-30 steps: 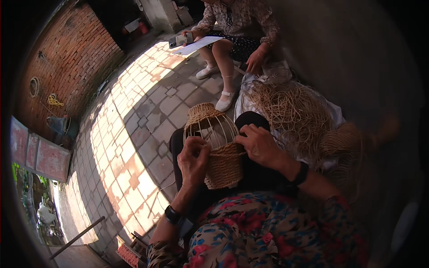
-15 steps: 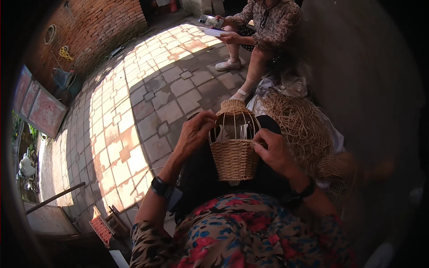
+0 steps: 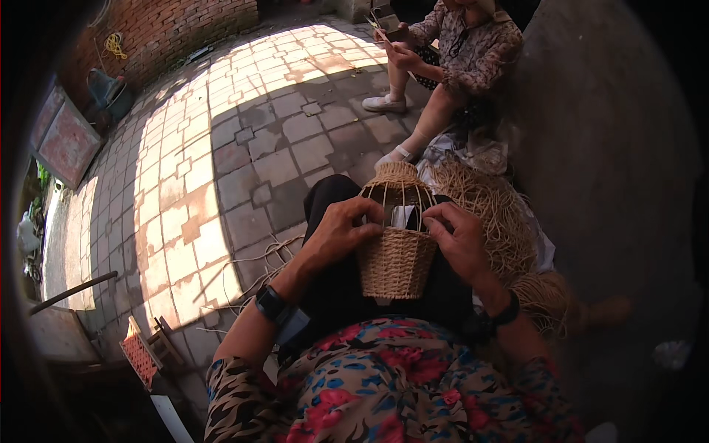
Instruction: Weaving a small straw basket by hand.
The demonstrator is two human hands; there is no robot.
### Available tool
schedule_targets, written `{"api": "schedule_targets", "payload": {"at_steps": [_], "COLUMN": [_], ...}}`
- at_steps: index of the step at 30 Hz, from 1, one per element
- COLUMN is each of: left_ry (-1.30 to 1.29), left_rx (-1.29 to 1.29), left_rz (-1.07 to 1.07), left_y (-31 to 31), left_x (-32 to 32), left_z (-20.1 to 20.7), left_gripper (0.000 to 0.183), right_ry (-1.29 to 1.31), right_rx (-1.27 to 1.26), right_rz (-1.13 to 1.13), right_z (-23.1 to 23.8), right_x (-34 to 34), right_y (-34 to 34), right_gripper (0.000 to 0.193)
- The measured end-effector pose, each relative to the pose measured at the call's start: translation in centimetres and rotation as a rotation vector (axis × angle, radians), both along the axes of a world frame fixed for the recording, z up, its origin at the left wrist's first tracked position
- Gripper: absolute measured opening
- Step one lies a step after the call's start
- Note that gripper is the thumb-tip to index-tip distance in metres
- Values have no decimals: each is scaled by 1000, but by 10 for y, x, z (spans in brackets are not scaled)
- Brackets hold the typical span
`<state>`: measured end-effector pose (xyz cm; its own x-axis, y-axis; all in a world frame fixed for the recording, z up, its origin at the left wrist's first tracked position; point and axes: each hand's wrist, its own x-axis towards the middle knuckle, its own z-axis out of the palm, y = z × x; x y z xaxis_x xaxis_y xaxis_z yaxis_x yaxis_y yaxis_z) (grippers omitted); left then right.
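Note:
A tan woven basket [image 3: 398,264] stands upright between my knees. Its lower wall is closely woven, bare ribs rise above that, and a narrow woven collar [image 3: 396,174] tops them. My left hand [image 3: 345,230] is closed at the basket's left side, thumb at the edge of the weave and fingers curled by the ribs. On the opposite side, my right hand [image 3: 458,238] pinches at the right-hand ribs just above the woven wall. Any strand between the fingertips is too small to make out. Something pale shows through the gaps between the ribs.
A large heap of tan cord [image 3: 484,210] lies on white sheeting to the right. Loose strands [image 3: 258,272] trail on the paving at left. Beyond the heap sits another person [image 3: 473,55] holding thin objects. A small wooden stool with an orange woven seat [image 3: 140,353] is at lower left.
My left hand has come down and right, from the upper ribs to the weave's edge. My right hand has risen from the wall to the ribs. The other person's held objects are now tilted up.

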<state>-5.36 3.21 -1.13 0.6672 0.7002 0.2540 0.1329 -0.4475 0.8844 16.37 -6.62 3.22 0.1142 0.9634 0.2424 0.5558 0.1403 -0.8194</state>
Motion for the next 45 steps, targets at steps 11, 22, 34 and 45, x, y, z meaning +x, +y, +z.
{"api": "schedule_targets", "payload": {"at_steps": [11,22,34,45], "left_ry": [38,80,72,-18], "left_rx": [72,-230,-179,-373], "left_rz": [-80,-188,-230,-227], "left_y": [-5,-1,6,1], "left_x": [8,11,9,6], "left_z": [8,17,3,7], "left_gripper": [21,24,25,33], "right_ry": [-600,-512,-481,-386], "right_rx": [285,354,276,164], "right_rz": [74,-82,96,51], "right_z": [0,-19,-12,-19], "right_x": [-8,-3,-14,-20], "right_y": [-4,-24,-3,1], "right_gripper": [24,22,10,4]}}
